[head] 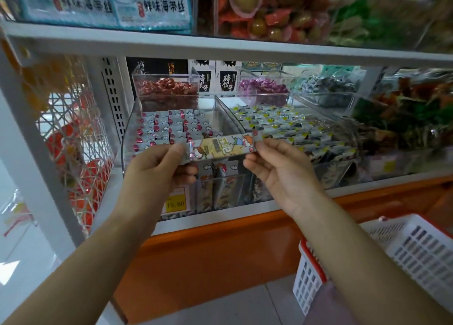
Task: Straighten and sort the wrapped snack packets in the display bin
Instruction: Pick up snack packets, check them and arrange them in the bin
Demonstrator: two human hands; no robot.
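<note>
The left hand (157,167) pinches the left end of a long packet (220,146). Its fingers (177,150) are curled in tight, with the thumb on the front of the wrapper and the others tucked behind. The right hand (282,172) pinches the right end, and its fingers (268,146) are bent and closed on the crinkly edge. The packet is up in the air between the two hands, just in front of the bin (130,133) and near the top of its front wall. It lies on its side, so its long way runs from left to right. The right end sits a little higher than the left. Its front faces the person. The packet is a thin, flat strip. Its wrapper is shiny, with silver ends, a pale yellow middle and little cartoon people on it. The bin is clear hard plastic with a curved side wall. Inside it, small packets (171,126) stand in neat rows, and they are silver with red spots. A second bin (257,95) just to the right is clear too and holds packets with yellow marks. A yellow price tag (175,203) sits below the bin. A white basket (416,248) full of holes, with a red rim, is low on the right.
</note>
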